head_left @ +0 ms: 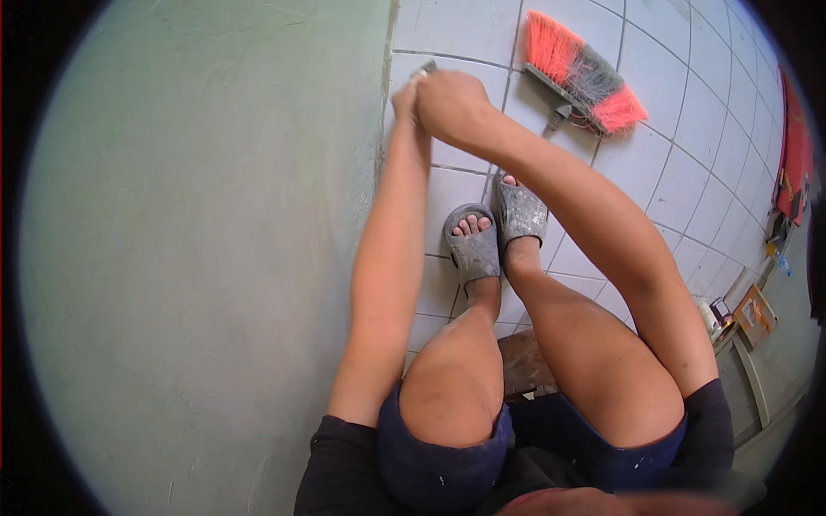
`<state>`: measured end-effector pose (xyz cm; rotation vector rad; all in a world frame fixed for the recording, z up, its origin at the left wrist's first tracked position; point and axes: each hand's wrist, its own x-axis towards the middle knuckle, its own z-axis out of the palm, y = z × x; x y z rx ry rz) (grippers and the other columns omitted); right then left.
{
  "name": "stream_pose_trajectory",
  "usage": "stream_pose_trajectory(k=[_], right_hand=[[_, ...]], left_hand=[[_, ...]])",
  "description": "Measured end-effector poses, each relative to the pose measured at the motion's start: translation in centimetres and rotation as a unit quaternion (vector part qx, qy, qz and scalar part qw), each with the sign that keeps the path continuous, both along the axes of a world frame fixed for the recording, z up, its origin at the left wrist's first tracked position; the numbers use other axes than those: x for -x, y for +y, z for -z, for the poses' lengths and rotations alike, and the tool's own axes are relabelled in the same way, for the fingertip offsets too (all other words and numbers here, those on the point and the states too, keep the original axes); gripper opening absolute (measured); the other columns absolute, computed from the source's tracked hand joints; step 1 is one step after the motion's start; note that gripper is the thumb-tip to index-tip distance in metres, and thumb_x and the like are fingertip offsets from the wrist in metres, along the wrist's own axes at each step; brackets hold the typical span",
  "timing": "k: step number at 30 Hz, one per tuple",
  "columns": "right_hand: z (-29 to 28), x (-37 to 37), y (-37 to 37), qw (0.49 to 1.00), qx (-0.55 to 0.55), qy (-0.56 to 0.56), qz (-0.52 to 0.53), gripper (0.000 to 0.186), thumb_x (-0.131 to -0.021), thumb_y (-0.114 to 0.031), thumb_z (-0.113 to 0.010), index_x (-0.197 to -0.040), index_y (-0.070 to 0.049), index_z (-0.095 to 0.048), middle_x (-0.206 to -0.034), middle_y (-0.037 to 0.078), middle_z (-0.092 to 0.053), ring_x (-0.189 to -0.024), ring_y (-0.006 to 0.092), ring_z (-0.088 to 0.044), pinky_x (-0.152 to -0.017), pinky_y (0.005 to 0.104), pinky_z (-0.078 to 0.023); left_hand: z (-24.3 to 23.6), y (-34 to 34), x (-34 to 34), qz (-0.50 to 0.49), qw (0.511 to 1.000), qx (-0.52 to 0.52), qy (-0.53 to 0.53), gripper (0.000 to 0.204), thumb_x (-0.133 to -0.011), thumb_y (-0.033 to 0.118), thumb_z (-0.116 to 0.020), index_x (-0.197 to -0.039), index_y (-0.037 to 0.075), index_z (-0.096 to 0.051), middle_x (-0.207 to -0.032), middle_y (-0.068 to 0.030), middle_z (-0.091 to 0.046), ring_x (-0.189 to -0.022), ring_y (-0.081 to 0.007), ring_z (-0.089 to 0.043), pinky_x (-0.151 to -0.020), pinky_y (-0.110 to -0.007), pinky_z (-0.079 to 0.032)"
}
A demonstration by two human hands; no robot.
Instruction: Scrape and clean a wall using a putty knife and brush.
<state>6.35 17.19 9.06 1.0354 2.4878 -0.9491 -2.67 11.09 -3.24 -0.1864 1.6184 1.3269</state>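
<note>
Both arms reach forward, and the hands meet close to the foot of the grey-green wall. My right hand (pixel 451 101) is curled closed, with its back toward me. Partly covered by it, my left hand (pixel 404 101) looks closed as well, pressed up against the right one. A small pale and greyish piece (pixel 426 68) sticks out just beyond the fingers; it is too small and blurred to name. Which hand grips it cannot be made out.
The smooth grey-green wall (pixel 198 232) fills the left side. White tiles (pixel 456 30) cover the floor. A broom head (pixel 585 76) with orange and grey bristles lies ahead to the right. My feet in grey slides (pixel 475 254) stand below my hands. A wooden board (pixel 755 316) is far right.
</note>
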Motion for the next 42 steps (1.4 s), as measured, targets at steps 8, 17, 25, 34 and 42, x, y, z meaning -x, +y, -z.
stream_pose_trajectory(k=[8,17,25,34,42], right_hand=[[1.2,-0.6,0.5,0.999,0.002,0.016,0.028,0.025,-0.084,-0.011,-0.061,-0.101,0.003,-0.073,-0.099,0.023,-0.075,-0.092,0.0372,-0.074,-0.075,0.0453,-0.060],[2.8,-0.5,0.2,0.996,-0.039,0.058,0.061,0.016,-0.081,-0.010,-0.062,-0.085,-0.001,-0.074,-0.086,0.022,-0.073,-0.080,0.0389,-0.073,-0.072,0.0475,-0.059],[-0.5,-3.9,-8.0,0.997,0.070,0.001,0.039,0.014,-0.082,-0.010,-0.061,-0.081,-0.002,-0.073,-0.080,0.021,-0.073,-0.077,0.0370,-0.073,-0.070,0.0461,-0.059],[1.2,-0.6,-4.2,0.999,-0.021,0.045,0.003,0.026,-0.088,-0.011,-0.061,-0.106,0.007,-0.067,-0.089,0.022,-0.075,-0.083,0.0322,-0.076,-0.068,0.0392,-0.061],[-0.1,-3.3,-8.5,0.998,0.032,0.025,0.042,0.015,-0.086,-0.010,-0.061,-0.088,0.000,-0.072,-0.085,0.021,-0.074,-0.080,0.0349,-0.075,-0.069,0.0431,-0.060]], left_hand=[[-0.5,1.6,-0.6,-0.027,0.999,0.016,-0.033,0.030,-0.090,0.022,-0.072,-0.097,-0.006,-0.069,-0.094,-0.0097,-0.069,-0.078,-0.0208,-0.066,-0.068,-0.038,-0.054],[1.3,2.1,0.2,-0.017,0.999,-0.048,-0.014,0.031,-0.093,0.025,-0.070,-0.094,-0.006,-0.070,-0.092,-0.0143,-0.071,-0.077,-0.0221,-0.067,-0.063,-0.041,-0.053],[1.8,-9.5,-3.9,-0.001,0.995,0.063,-0.081,0.024,-0.097,0.023,-0.069,-0.087,0.001,-0.073,-0.080,-0.0046,-0.069,-0.067,-0.0128,-0.062,-0.058,-0.029,-0.049],[7.2,-5.9,0.4,0.006,0.998,0.016,-0.056,0.020,-0.097,0.019,-0.066,-0.086,0.002,-0.071,-0.077,-0.0033,-0.066,-0.066,-0.0136,-0.061,-0.057,-0.031,-0.048],[0.7,-8.8,-3.3,0.011,0.999,0.007,-0.053,0.020,-0.099,0.020,-0.066,-0.087,0.004,-0.069,-0.075,-0.0013,-0.063,-0.064,-0.0105,-0.057,-0.056,-0.029,-0.045]])
